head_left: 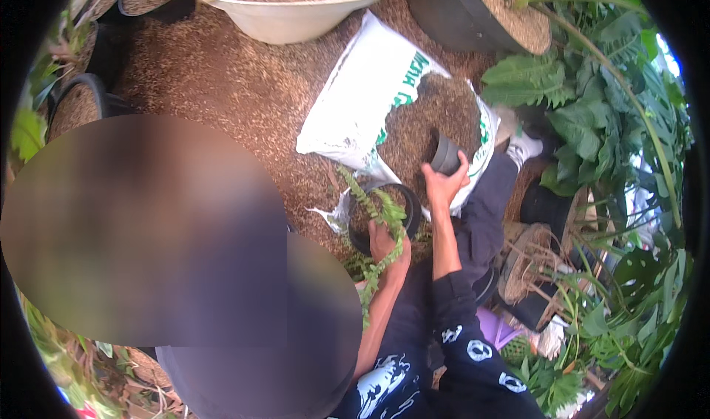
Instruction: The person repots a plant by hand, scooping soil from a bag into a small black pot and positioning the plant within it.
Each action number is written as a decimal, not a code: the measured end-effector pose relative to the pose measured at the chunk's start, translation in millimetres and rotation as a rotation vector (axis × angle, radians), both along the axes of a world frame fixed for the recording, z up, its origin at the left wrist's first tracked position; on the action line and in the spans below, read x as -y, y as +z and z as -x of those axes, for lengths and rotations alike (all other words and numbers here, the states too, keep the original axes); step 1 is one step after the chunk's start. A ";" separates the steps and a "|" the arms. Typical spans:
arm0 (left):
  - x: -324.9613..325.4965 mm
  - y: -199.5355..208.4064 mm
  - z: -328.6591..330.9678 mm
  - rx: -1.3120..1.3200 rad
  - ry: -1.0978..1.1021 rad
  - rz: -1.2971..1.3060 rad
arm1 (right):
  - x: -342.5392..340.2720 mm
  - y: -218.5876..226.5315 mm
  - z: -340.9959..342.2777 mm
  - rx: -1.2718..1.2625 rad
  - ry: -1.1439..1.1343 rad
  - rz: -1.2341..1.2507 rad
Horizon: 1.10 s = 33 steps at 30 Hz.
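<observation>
Brown loose material is covering the ground (214, 79); a white basin (288, 24) and dark planter (462, 19) are standing at the far side, leafy plants (592, 127) filling the right. White bag (351, 97) is lying torn open, showing brown mix. Right forearm is reaching forward, right hand (447, 184) gripping the small dark pot (447, 156), tilted over the mix. Left forearm is angling up, left hand (384, 245) resting at the black pot (416, 210) beside the trailing green plant (386, 208); can't tell its grip.

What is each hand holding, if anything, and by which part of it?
The right hand holds a small dark-grey tapered plastic pot by its outer wall. Whether the left hand holds anything cannot be told.
</observation>
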<state>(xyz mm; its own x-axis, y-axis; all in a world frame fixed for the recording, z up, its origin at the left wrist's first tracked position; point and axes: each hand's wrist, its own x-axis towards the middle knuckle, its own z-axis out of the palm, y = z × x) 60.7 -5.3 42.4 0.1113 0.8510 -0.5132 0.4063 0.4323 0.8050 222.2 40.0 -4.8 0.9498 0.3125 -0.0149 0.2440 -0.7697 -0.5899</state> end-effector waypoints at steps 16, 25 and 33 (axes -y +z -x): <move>-16.6 -11.4 0.0 0.010 0.008 -0.139 | 9.7 -19.3 -10.1 -0.391 -0.092 -0.313; 5.0 -29.6 -6.6 0.021 0.061 -0.089 | 8.9 -29.8 0.3 -0.388 -0.144 -0.387; 10.1 -10.7 -17.6 0.044 0.121 -0.085 | -9.9 -20.0 9.0 -0.429 -0.140 -0.431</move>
<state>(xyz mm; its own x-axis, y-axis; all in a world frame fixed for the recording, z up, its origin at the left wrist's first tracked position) 78.3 -15.4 31.6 0.0262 0.8996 -0.4360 0.3185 0.4059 0.8566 213.2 49.9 -24.8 0.9197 0.2485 -0.3041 -0.1692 -0.4480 -0.8779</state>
